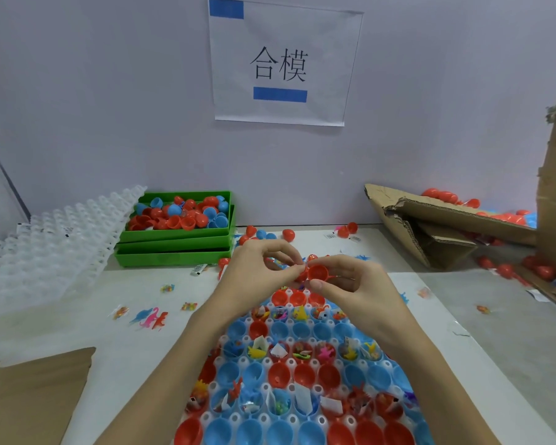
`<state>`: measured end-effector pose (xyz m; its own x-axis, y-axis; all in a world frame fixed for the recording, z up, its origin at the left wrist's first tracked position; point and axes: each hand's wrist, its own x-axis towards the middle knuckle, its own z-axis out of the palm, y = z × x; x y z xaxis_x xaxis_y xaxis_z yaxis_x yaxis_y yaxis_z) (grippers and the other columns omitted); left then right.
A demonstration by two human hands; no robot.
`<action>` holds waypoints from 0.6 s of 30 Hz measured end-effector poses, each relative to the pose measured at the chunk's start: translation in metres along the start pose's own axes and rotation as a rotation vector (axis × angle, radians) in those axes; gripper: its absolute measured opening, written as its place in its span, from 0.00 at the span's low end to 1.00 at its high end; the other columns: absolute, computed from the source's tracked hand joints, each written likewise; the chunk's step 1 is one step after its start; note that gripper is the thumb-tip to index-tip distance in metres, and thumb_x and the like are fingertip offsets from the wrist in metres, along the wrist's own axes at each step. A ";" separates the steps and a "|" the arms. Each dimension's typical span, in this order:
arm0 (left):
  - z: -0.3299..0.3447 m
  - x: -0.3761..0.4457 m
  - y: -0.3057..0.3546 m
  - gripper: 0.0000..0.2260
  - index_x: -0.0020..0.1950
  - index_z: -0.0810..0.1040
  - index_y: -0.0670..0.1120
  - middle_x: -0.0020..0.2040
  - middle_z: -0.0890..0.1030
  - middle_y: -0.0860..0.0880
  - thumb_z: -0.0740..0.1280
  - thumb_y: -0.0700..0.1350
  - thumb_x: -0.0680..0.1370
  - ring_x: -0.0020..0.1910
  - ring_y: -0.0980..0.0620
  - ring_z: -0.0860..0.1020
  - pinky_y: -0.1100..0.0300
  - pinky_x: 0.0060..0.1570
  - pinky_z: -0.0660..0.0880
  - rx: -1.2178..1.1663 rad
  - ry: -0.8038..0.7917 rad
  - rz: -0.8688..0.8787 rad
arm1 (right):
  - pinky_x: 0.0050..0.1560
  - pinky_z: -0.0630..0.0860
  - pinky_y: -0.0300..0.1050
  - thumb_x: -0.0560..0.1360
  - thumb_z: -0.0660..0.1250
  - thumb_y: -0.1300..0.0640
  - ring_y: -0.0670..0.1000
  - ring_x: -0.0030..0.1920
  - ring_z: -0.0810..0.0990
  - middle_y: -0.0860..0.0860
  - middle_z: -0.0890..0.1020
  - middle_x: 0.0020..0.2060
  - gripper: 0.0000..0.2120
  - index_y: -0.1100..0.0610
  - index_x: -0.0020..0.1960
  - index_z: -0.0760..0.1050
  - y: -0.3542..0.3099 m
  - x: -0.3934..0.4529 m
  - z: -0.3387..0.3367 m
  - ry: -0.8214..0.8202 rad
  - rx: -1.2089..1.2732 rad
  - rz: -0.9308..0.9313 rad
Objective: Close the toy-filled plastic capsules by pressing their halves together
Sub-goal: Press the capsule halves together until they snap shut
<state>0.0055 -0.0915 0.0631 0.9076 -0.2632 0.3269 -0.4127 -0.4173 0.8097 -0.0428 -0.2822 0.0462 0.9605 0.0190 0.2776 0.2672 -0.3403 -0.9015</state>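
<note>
Both hands are raised over the far end of the white capsule tray point(235, 419). The right hand point(350, 284) grips a red capsule half point(317, 272), open side facing the camera, thumb below and fingers curled over its top. The left hand point(257, 268) pinches something small and red at the capsule's left edge with thumb and index; can't tell if it's the other half or a toy. The other left fingers are curled.

The tray sits on the table point(142, 358) under the forearms. Its pockets hold red and blue halves in rows; some rows are filled with small toys and paper slips, others are empty shells.

A stack of green bins point(174, 248) sits behind and to the left, the top one full of loose red and blue halves. Empty translucent trays point(45, 252) are at far left. Small toy dinosaurs point(151, 317) lie on the table left of the arms. A torn cardboard box point(446, 226) at right has red capsules spilling around it. A paper sign point(280, 62) hangs on the wall.
</note>
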 end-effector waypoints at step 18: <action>-0.010 -0.011 -0.021 0.09 0.56 0.86 0.47 0.50 0.87 0.53 0.77 0.46 0.77 0.50 0.54 0.86 0.59 0.52 0.83 -0.138 -0.081 0.123 | 0.50 0.83 0.38 0.78 0.73 0.62 0.50 0.49 0.89 0.51 0.89 0.47 0.12 0.58 0.61 0.78 -0.004 -0.002 0.006 -0.017 0.278 0.161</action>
<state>0.0046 -0.0708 0.0471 0.8395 -0.3760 0.3921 -0.5009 -0.2563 0.8267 -0.0448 -0.2754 0.0471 0.9927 0.0021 0.1202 0.1201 -0.0707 -0.9902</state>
